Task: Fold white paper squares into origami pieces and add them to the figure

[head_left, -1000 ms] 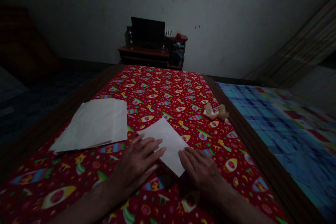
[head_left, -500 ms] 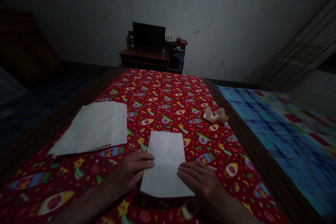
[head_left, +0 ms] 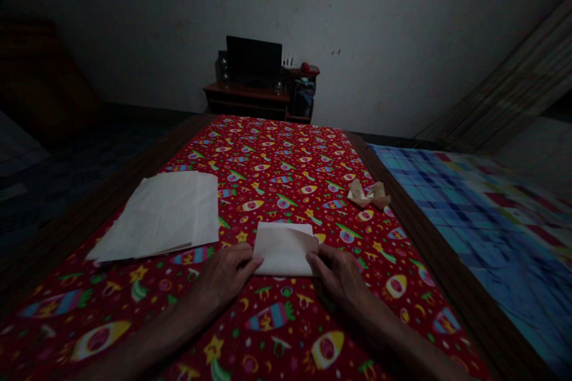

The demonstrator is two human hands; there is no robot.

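- One folded white paper sheet (head_left: pixel 281 256): likely light, flexible, easily creased.
- Left hand (head_left: pixel 233 268) and right hand (head_left: pixel 338 269) each pinch one side edge.
- Grip lightly near fold ends.

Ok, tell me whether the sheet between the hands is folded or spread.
Folded over: the sheet shows two layers, the lower peeking out at its far right corner.

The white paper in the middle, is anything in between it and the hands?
Nothing that I can see. The left hand is on the left side of the white paper, the right hand on its right side. The paper stack and brown folded paper lie off to the sides.
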